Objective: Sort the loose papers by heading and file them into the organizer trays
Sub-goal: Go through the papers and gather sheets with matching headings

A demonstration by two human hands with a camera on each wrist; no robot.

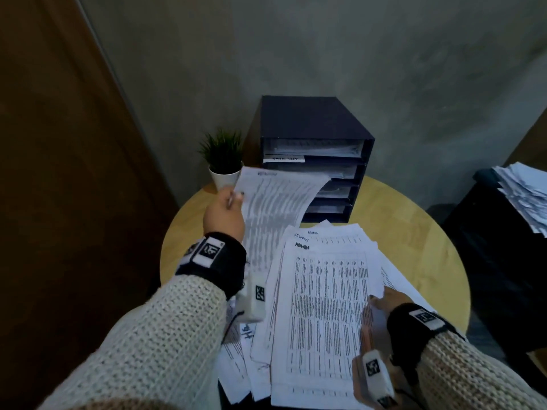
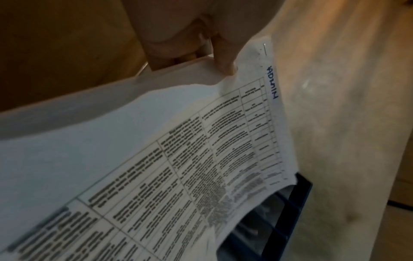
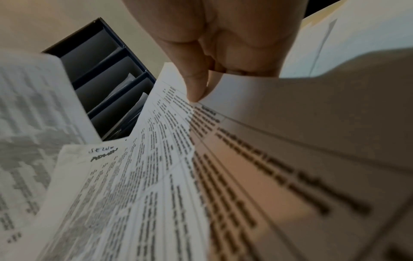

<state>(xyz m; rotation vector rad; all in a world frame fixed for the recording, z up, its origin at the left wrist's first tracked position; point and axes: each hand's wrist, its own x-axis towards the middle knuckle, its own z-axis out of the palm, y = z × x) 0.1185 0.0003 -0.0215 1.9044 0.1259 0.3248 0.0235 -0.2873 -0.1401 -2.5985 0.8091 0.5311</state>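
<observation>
My left hand pinches the top left corner of a stapled printed sheet headed ADMIN and holds it raised in front of the dark organizer. The sheet's far edge curls toward the middle trays, and the organizer's trays hold papers. A loose pile of printed papers covers the round wooden table; its top sheet is also headed ADMIN. My right hand rests on the pile's right edge, its thumb and fingers pinching a sheet edge there.
A small potted plant stands left of the organizer. Another heap of papers lies on a dark surface at the right. A grey wall rises behind the table and a brown door stands at the left.
</observation>
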